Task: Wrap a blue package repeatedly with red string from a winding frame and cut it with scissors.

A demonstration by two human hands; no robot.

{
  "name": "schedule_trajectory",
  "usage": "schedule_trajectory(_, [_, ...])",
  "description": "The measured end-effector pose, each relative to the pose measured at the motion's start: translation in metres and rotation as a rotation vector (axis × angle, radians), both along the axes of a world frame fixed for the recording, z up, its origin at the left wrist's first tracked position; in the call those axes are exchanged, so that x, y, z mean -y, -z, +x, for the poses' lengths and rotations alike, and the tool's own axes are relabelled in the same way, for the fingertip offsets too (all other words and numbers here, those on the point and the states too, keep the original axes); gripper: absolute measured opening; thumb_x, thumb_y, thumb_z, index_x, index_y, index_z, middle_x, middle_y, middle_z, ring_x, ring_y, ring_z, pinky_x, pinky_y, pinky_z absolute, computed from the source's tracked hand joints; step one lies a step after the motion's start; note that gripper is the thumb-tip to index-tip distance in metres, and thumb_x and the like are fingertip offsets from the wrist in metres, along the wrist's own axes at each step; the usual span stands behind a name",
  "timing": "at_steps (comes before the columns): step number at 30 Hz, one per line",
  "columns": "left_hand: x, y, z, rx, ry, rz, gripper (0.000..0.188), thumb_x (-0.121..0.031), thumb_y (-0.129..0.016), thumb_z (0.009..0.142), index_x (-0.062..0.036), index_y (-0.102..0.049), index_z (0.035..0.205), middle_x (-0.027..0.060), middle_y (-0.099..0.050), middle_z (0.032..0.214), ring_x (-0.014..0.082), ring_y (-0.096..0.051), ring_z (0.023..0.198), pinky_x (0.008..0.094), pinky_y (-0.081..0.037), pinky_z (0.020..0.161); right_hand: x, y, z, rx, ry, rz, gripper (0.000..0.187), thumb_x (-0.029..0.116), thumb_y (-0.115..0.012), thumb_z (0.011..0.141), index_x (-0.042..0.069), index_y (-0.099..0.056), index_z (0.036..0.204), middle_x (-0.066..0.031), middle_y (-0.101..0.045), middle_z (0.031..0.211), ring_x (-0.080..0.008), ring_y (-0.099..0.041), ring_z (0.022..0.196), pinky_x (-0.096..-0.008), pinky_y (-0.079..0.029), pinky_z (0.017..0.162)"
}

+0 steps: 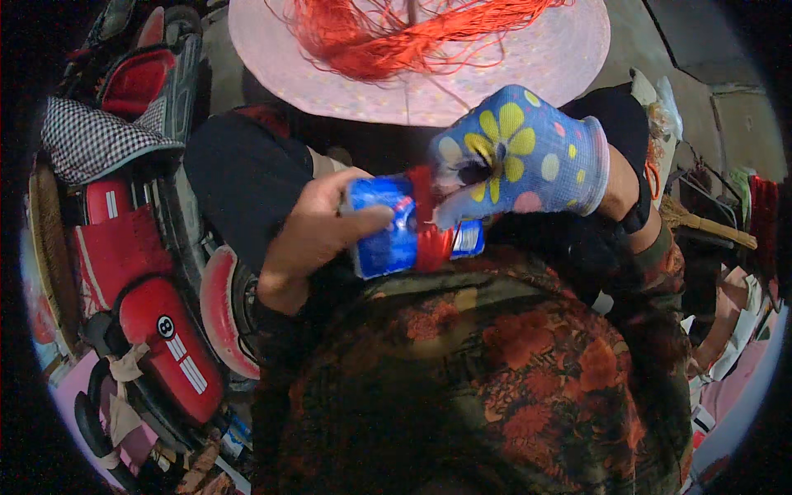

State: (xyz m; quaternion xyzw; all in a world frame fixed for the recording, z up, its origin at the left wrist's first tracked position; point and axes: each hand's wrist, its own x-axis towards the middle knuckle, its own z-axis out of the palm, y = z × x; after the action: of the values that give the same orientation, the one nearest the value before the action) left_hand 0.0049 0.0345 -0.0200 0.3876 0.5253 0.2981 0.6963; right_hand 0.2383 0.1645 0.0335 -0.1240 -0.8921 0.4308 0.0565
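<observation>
In front of the floral shirt (528, 355), a blue pack (381, 243) is being held up by hand, short of the disc's near edge. By the bare left hand (309, 231), the pack's left end is being gripped, the thumb being pressed across its face. Around the pack's middle a red band (433, 247) is being carried, blue being shown at either side. By the right hand (516, 157), in a flowered glove, the area beside the band is being covered; its fingers are being blurred, so whether anything is being pinched cannot be told.

The binding is being judged partly done: the pack is already being circled, but whether the band is being fastened cannot be told.

Beyond the hands, across the pink disc (346, 99), loose red strands (355, 45) are being spread well in from its near edge, the far edge being cut off by the view. Plenty is being left unused there; how much is being needed cannot be judged.
</observation>
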Motion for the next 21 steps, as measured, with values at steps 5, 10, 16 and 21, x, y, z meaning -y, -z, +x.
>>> schedule_trajectory(5, [0.005,-0.009,0.000,0.248,0.013,-0.012,0.042,-0.019,-0.073,0.078,-0.0020,-0.057,0.113,0.0046,-0.065,0.099,0.0125,-0.062,0.088,0.0274,-0.050,0.081,-0.020,0.015,-0.012,-0.045,0.288,-0.238,0.014,0.016,-0.072,0.081,0.002,-0.067,0.082,-0.0027,-0.067,0.077,-0.0096,-0.062,0.072,-0.0248,-0.049,0.068])
schedule_trajectory(10, [0.023,0.021,-0.019,0.293,-0.167,0.087,0.052,-0.033,-0.061,0.087,-0.0016,-0.052,0.127,0.0112,-0.060,0.120,0.0208,-0.059,0.109,0.0339,-0.046,0.096,-0.014,0.094,0.009,-0.162,0.281,-0.136,0.030,0.033,-0.058,0.093,0.004,-0.063,0.093,-0.0043,-0.062,0.071,-0.0124,-0.058,0.063,-0.0290,-0.048,0.062])
schedule_trajectory(16, [0.011,0.016,-0.020,0.315,-0.741,0.211,0.055,-0.033,-0.062,0.089,-0.0020,-0.047,0.132,0.0095,-0.057,0.119,0.0197,-0.058,0.107,0.0353,-0.048,0.093,0.044,0.046,0.018,-0.156,0.070,-0.291,0.020,0.024,-0.063,0.090,0.005,-0.062,0.088,-0.0091,-0.062,0.073,-0.0228,-0.061,0.063,-0.0309,-0.047,0.057])
schedule_trajectory(21, [-0.001,-0.005,0.005,-0.165,-0.388,0.195,0.035,-0.020,-0.070,0.081,-0.0014,-0.059,0.108,0.0021,-0.061,0.089,0.0103,-0.060,0.081,0.0270,-0.049,0.078,0.020,-0.003,0.013,-0.139,0.111,0.122,0.021,0.029,-0.070,0.084,0.009,-0.066,0.080,-0.0081,-0.061,0.066,-0.0229,-0.059,0.058,-0.0319,-0.046,0.055])
